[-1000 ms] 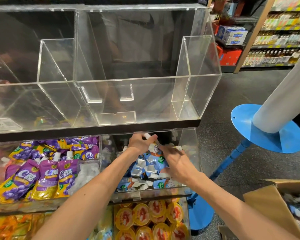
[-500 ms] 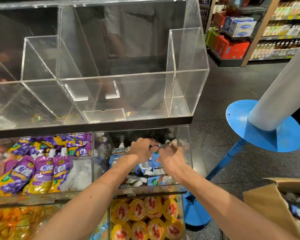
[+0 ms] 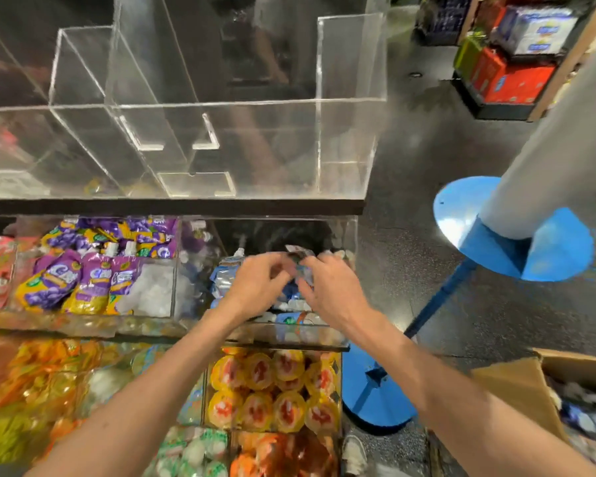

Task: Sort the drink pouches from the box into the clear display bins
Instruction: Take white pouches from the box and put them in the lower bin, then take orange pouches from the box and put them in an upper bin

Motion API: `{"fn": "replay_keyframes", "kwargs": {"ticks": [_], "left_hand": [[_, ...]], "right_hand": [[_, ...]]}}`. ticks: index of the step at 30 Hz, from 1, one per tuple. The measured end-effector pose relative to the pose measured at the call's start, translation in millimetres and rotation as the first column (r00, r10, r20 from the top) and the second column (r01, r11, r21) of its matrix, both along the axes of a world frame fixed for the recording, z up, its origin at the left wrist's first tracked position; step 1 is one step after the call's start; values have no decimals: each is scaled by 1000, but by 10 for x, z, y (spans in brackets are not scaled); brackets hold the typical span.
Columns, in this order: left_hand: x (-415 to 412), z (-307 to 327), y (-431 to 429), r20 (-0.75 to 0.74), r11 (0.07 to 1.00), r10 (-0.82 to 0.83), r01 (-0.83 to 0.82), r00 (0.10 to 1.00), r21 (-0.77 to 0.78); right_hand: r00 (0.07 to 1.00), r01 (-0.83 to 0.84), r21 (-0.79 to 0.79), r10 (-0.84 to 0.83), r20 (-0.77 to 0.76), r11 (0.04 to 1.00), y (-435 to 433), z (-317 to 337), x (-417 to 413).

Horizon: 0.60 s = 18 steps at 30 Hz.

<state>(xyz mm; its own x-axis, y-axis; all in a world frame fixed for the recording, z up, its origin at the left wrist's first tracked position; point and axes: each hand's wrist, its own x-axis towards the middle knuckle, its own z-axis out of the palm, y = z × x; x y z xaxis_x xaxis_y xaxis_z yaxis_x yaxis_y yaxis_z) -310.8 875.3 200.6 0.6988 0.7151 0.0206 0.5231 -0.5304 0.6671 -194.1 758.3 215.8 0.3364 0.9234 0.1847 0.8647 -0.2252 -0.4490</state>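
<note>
Blue drink pouches (image 3: 233, 280) are bunched in the right middle bin (image 3: 338, 333), pinched by the left hand (image 3: 255, 287) and right hand (image 3: 331, 290). Soft, slippery; best held near the spout.

Legible print is scarce; motion blur throughout. Purple drink pouches (image 3: 93, 284) in the middle-row bin carry a large white "C" followed by characters too smeared to read. Price label (image 3: 12, 184) on the upper bin front: white, print unreadable. Stacked cartons (image 3: 534, 29) at upper right: blue marks, illegible.
</note>
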Motion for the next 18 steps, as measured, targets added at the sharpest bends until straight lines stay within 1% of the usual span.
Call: {"fn": "replay_keyframes", "kwargs": {"ticks": [1, 3, 4, 5, 7, 9, 11, 13, 15, 16, 18], "left_hand": [[-61, 112, -82, 57, 999, -12, 10, 998, 38], [-102, 342, -265, 168, 994, -42, 24, 985, 111], [-85, 470, -390, 227, 991, -75, 47, 971, 127], [-29, 576, -527, 278, 987, -125, 91, 952, 132], [160, 679, -859, 346, 961, -270, 228, 898, 159], [445, 599, -1272, 388, 908, -419, 381, 821, 175], [771, 391, -1757, 382, 828, -552, 542, 741, 147], [1072, 165, -2288, 308, 711, -682, 700, 663, 67], [1332, -93, -2809, 226, 577, -795, 817, 563, -7], [1444, -224, -3055, 178, 510, -843, 859, 508, -42], [1661, -516, -3513, 55, 397, -913, 911, 404, -110]], "right_hand": [[999, 31, 107, -27, -38, 994, -134, 29, -29], [989, 150, 279, -137, -63, 948, -495, 71, -57], [975, 221, 326, -195, -110, 919, -702, 69, -60], [950, 301, 338, -251, -185, 892, -931, 46, -63], [873, 470, 291, -391, -291, 833, -1438, -45, -69], [793, 598, 227, -526, -308, 769, -1990, -207, -78], [689, 716, 152, -654, -313, 682, -2573, -351, -113], [541, 823, 29, -767, -346, 567, -3143, -466, -155], [382, 887, -102, -840, -385, 450, -3655, -608, -185], [312, 905, -158, -870, -382, 394, -3887, -688, -193], [209, 924, -234, -911, -355, 303, -4302, -882, -181]]}}
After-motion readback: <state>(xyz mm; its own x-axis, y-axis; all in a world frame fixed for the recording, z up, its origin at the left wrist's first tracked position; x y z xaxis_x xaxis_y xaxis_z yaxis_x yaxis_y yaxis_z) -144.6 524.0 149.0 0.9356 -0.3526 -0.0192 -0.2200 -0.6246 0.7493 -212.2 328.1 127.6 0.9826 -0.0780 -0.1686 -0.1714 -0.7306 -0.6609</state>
